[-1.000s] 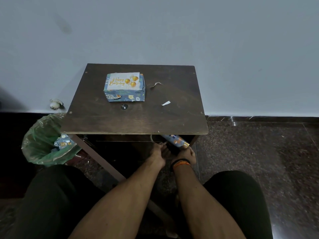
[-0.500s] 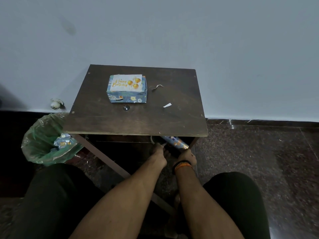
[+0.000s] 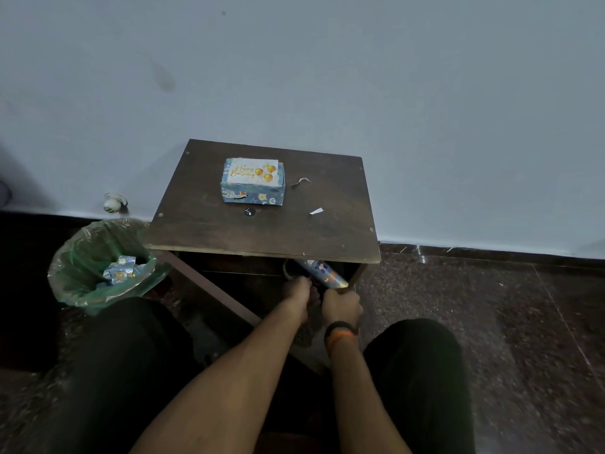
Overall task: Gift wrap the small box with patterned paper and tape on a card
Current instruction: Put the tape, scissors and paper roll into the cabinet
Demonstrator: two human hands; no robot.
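**One wrapped box, card on top**

One wrapped box [image 3: 252, 188] carrying one card [image 3: 251, 172] sits toward the worktop's [image 3: 203, 224] 12 o'clock. Below, right hand [image 3: 342, 308] fingers clench something hidden beside one paper roll [image 3: 322, 273]; left hand [image 3: 299, 294] grip unclear. One bin [image 3: 82, 283] at 9 o'clock.

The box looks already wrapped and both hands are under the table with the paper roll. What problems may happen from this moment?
1. The roll of patterned paper lies slanted under the table edge; the hands there might crush or tear it.
2. Both the left hand and right hand are low, so bumping the table may shift the wrapped box.
3. The white paper scrap could slide off.
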